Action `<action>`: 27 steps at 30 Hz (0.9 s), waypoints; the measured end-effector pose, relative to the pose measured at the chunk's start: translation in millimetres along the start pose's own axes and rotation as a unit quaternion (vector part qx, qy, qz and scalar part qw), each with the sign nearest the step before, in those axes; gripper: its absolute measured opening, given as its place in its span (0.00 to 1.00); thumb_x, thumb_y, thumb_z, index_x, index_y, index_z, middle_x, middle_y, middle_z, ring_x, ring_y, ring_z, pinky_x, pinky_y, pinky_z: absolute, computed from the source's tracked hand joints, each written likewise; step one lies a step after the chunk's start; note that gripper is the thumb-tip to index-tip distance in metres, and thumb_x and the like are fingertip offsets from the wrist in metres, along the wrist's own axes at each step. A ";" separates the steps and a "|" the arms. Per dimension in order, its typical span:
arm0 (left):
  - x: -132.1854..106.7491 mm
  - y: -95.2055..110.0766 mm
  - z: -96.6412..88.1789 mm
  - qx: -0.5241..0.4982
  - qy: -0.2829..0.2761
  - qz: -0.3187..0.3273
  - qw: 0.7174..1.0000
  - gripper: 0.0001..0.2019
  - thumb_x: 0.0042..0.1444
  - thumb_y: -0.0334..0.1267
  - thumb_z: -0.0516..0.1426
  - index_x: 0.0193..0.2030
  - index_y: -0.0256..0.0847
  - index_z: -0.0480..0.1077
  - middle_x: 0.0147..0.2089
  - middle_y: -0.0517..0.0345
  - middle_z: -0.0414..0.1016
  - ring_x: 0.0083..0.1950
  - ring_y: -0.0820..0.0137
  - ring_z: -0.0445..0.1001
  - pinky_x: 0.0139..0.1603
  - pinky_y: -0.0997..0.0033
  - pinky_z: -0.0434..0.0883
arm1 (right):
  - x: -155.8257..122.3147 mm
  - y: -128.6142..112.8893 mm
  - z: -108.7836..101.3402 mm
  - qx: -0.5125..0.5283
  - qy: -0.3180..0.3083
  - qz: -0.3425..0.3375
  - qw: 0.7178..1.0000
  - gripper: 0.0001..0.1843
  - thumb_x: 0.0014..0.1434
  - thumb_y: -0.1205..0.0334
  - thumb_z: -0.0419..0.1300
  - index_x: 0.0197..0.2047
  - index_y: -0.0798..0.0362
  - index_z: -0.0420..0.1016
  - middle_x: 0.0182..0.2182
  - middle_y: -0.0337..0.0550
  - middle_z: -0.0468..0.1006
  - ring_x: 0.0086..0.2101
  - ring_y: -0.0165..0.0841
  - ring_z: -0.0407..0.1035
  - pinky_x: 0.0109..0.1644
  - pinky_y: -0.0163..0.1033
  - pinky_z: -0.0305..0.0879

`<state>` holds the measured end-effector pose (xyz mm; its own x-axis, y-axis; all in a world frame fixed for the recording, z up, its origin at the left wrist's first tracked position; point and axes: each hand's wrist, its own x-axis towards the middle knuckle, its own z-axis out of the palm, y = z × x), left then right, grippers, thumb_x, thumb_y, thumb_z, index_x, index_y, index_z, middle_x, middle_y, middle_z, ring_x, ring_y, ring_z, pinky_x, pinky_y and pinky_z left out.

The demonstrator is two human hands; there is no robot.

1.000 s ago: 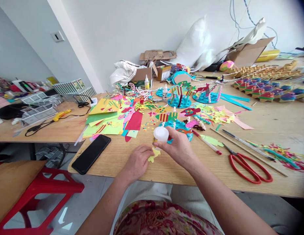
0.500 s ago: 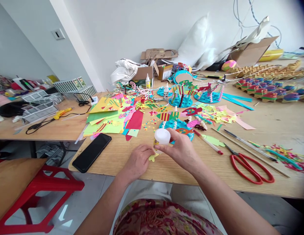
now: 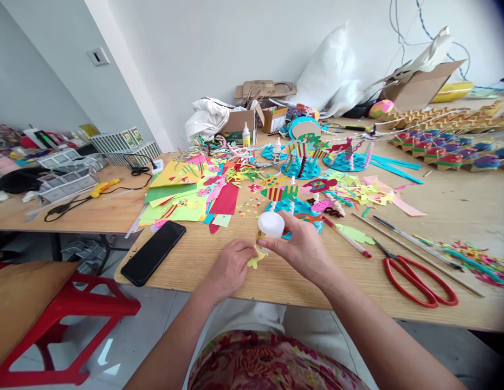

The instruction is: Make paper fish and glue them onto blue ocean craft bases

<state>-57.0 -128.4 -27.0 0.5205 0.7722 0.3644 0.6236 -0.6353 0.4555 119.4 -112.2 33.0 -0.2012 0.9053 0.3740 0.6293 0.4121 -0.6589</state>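
My right hand (image 3: 303, 246) is wrapped round a white glue bottle (image 3: 270, 223), whose round base faces up toward me. Its lower end is hidden from view, over a small yellow paper cutout (image 3: 256, 260) on the table. My left hand (image 3: 231, 268) rests on the tabletop with its fingers closed on the cutout's left edge. Just beyond the bottle stands a blue base (image 3: 290, 206) with paper fish, partly covered by my right hand. A red pen (image 3: 349, 238) and a pale green paper cutout (image 3: 355, 234) lie to the right.
Red-handled scissors (image 3: 418, 281), a wooden stick (image 3: 422, 257) and a pen (image 3: 414, 241) lie at right. A black phone (image 3: 153, 253) is at left, near stacked coloured paper (image 3: 174, 208). Blue fish decorations (image 3: 301, 168) and painted egg cartons (image 3: 451, 149) stand farther back.
The view has shifted very slightly. Both hands, the glue bottle and the yellow cutout keep almost the same places.
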 end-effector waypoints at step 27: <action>-1.0 -1.5 1.8 -0.002 0.000 0.005 1.000 0.18 0.47 0.18 0.47 0.40 0.38 0.69 0.44 0.54 0.70 0.49 0.68 0.66 0.52 0.64 0.65 | 2.9 -2.8 -0.4 -0.003 0.013 -0.003 1.000 0.17 0.44 0.51 0.64 0.34 0.53 0.70 0.22 0.36 0.71 0.23 0.29 0.62 0.24 0.31 0.52</action>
<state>-57.4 -128.2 -29.6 0.5268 0.7656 0.3691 0.6155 -0.6432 0.4555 117.4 -110.8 36.2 -0.1859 0.8999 0.3945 0.6327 0.4168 -0.6526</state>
